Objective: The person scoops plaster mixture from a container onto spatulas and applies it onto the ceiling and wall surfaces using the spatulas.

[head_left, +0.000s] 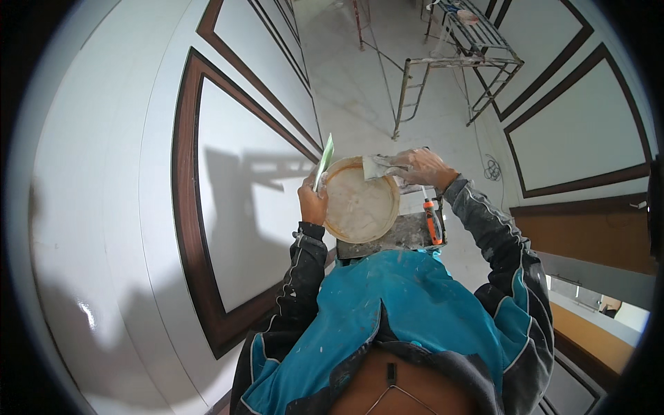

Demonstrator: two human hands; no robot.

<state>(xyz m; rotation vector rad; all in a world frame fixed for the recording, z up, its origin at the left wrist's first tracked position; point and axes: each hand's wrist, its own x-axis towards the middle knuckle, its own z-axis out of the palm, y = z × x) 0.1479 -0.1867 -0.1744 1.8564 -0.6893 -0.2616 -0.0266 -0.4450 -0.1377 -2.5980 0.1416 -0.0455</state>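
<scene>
- Head view: round bucket (362, 240) of pale, creamy paste (360, 207), likely wall filler, sits between the hands on a dusty dark stand (408, 239), in front of the person's body.
- Left hand (311, 199): fingers closed on the lower end of a pale green flat spreader (324, 162), seen near edge-on, at the bucket's left rim. Individual fingertips too small to tell.
- Right hand (423, 168): fingers closed, gripping a wide putty knife (374, 167); handle mostly hidden by the hand. Pale blade overlaps the far right rim; cannot tell if it touches.
- Step, as judged: working paste with the blade at the bucket.
- Doing it well: hold the blade low and flat, draw it along the rim so excess drops back inside, not onto the stand.
- Left hand best steadies the spreader near the rim, face turned to meet the blade; paste passed between the two should stay over the bucket.
- Light pressure suits a thin blade; too much could tip the bucket.
- Watch the right forearm: orange-and-black hand tool (434, 225) lies on the stand, right of the bucket, easily knocked.
- Around: brown-trimmed wall panel (256, 228) at left, metal scaffold frame (460, 62) ahead, well apart.
</scene>
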